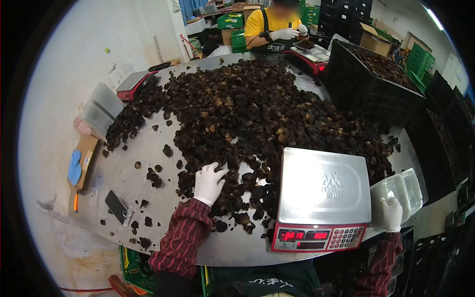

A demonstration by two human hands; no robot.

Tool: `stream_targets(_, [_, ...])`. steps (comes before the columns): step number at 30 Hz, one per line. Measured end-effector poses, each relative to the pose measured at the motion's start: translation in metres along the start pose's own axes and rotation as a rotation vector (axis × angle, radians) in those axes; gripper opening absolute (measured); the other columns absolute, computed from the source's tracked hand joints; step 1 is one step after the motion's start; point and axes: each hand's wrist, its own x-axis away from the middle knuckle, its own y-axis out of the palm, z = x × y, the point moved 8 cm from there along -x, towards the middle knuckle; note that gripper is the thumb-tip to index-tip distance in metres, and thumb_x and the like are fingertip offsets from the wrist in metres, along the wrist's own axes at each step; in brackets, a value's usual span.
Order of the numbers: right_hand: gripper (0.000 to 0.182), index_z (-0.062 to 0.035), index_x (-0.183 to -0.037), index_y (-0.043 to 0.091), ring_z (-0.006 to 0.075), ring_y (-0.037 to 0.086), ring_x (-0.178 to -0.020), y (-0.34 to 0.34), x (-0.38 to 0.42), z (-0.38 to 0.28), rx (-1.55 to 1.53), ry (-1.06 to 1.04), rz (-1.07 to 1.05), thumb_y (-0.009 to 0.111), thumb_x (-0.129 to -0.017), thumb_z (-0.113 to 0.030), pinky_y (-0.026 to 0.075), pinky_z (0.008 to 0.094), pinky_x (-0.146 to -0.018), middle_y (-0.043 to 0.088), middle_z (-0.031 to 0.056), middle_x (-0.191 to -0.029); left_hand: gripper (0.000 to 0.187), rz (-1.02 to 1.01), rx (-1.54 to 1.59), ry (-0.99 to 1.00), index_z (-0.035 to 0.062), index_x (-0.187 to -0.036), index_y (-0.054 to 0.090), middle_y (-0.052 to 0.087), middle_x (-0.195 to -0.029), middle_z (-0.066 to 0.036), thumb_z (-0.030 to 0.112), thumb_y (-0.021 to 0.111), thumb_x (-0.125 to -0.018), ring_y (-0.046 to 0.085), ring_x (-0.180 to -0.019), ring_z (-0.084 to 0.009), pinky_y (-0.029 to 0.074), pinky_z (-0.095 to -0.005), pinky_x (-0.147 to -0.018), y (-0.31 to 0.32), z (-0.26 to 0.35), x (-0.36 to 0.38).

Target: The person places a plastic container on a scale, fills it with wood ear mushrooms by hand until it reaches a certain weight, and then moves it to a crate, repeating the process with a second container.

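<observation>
My left hand (pixel 209 184), in a white glove, lies at the near edge of a big heap of dark brown pieces that look like dried mushrooms (pixel 232 106). Its fingers are apart and bent over the pieces; nothing shows held in them. To the right of the scale, my right hand (pixel 392 213), also gloved, has its fingers closed at the side of a clear plastic box (pixel 396 190), part of a nested stack. Between my hands stands a digital scale (pixel 324 188) with a bare steel plate and lit red figures.
A phone (pixel 118 207) and a cardboard box (pixel 85 163) lie at the left of the steel table (pixel 173 235). A second scale (pixel 133 85) and clear tubs (pixel 101 106) stand beyond. Opposite, a co-worker (pixel 277 29) stands near another scale (pixel 309 55). A black crate (pixel 376 91) holds more pieces.
</observation>
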Motion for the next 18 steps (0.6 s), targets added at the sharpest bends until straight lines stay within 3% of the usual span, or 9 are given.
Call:
stream_targets(1, [0.032, 0.0008, -0.076, 0.059, 0.0373, 0.058, -0.067, 0.001, -0.001, 0.0, 0.009, 0.0, 0.002, 0.069, -0.08, -0.029, 0.045, 0.0431, -0.062, 0.059, 0.0216, -0.071, 0.029, 0.125, -0.028, 0.087, 0.0141, -0.103, 0.067, 0.06, -0.106, -0.01, 0.014, 0.067, -0.074, 0.054, -0.104, -0.0277, 0.045, -0.0404, -0.084, -0.017, 0.016, -0.001])
stream_targets(3, [0.031, 0.0009, -0.075, 0.059, 0.037, 0.057, -0.065, 0.001, 0.0, 0.0, -0.002, -0.009, 0.002, 0.069, -0.08, -0.028, 0.044, 0.043, -0.062, 0.058, 0.0212, -0.07, 0.035, -0.014, 0.256, 0.138, 0.0128, -0.109, 0.064, 0.056, -0.118, -0.013, 0.016, 0.068, -0.075, 0.053, -0.109, -0.0326, 0.043, -0.0422, -0.091, 0.001, 0.032, -0.012])
stream_targets(5, [0.031, 0.001, -0.075, 0.058, 0.0367, 0.057, -0.064, -0.001, 0.001, -0.002, -0.011, -0.02, 0.006, 0.069, -0.08, -0.028, 0.044, 0.043, -0.062, 0.058, 0.0207, -0.069, 0.042, 0.007, 0.224, 0.231, 0.0161, -0.117, 0.06, 0.05, -0.127, -0.017, 0.024, 0.067, -0.077, 0.047, -0.118, -0.0366, 0.04, -0.0482, -0.096, 0.014, 0.062, -0.016])
stream_targets(7, [0.03, 0.0014, -0.074, 0.058, 0.0366, 0.056, -0.064, -0.001, 0.002, 0.001, -0.037, 0.012, 0.0, 0.069, -0.08, -0.026, 0.044, 0.0423, -0.062, 0.057, 0.0199, -0.068, 0.052, -0.229, 0.073, 0.222, 0.0225, -0.128, 0.053, 0.041, -0.137, -0.021, 0.037, 0.065, -0.079, 0.037, -0.127, -0.0394, 0.033, -0.0586, -0.099, 0.042, 0.084, -0.011])
stream_targets(8, [0.03, 0.0014, -0.074, 0.058, 0.0366, 0.056, -0.064, -0.001, 0.002, 0.003, -0.038, 0.004, 0.006, 0.069, -0.08, -0.026, 0.044, 0.0423, -0.062, 0.057, 0.0199, -0.068, 0.059, -0.553, 0.046, 0.197, 0.0284, -0.134, 0.047, 0.033, -0.143, -0.022, 0.048, 0.062, -0.08, 0.03, -0.132, -0.0404, 0.029, -0.0649, -0.097, 0.073, 0.088, 0.001])
stream_targets(11, [0.029, 0.0017, -0.075, 0.058, 0.0368, 0.055, -0.064, 0.0, 0.003, 0.004, -0.02, -0.031, 0.043, 0.069, -0.08, -0.025, 0.043, 0.0417, -0.062, 0.056, 0.0196, -0.069, 0.056, -0.719, 0.107, 0.221, 0.0303, -0.134, 0.048, 0.042, -0.139, -0.017, 0.051, 0.056, -0.083, 0.04, -0.126, -0.0384, 0.032, -0.0608, -0.098, 0.063, 0.103, 0.001])
stream_targets(13, [0.032, 0.0028, -0.072, 0.054, 0.0359, 0.053, -0.06, 0.001, 0.002, 0.002, -0.037, -0.043, 0.026, 0.067, -0.082, -0.025, 0.041, 0.0415, -0.057, 0.053, 0.0206, -0.065, 0.041, -0.489, 0.329, 0.256, 0.0211, -0.122, 0.058, 0.059, -0.119, -0.013, 0.04, 0.057, -0.086, 0.059, -0.103, -0.0304, 0.048, -0.0401, -0.086, 0.039, 0.101, -0.024])
stream_targets(15, [0.029, 0.0019, -0.076, 0.058, 0.0365, 0.055, -0.065, 0.004, 0.0, 0.005, 0.009, -0.006, 0.01, 0.07, -0.08, -0.024, 0.043, 0.0416, -0.062, 0.056, 0.019, -0.07, 0.028, -0.169, 0.338, 0.27, 0.0158, -0.11, 0.064, 0.063, -0.107, -0.01, 0.025, 0.057, -0.084, 0.061, -0.096, -0.029, 0.05, -0.0381, -0.081, 0.027, 0.073, -0.057])
stream_targets(18, [0.029, 0.0019, -0.076, 0.058, 0.0363, 0.055, -0.065, 0.001, 0.002, 0.0, -0.011, 0.03, 0.0, 0.07, -0.079, -0.024, 0.043, 0.0416, -0.062, 0.056, 0.0185, -0.069, 0.026, -0.007, 0.131, 0.118, 0.0145, -0.1, 0.067, 0.063, -0.095, -0.009, 0.01, 0.055, -0.078, 0.061, -0.089, -0.0288, 0.05, -0.0383, -0.078, 0.047, 0.005, -0.109])
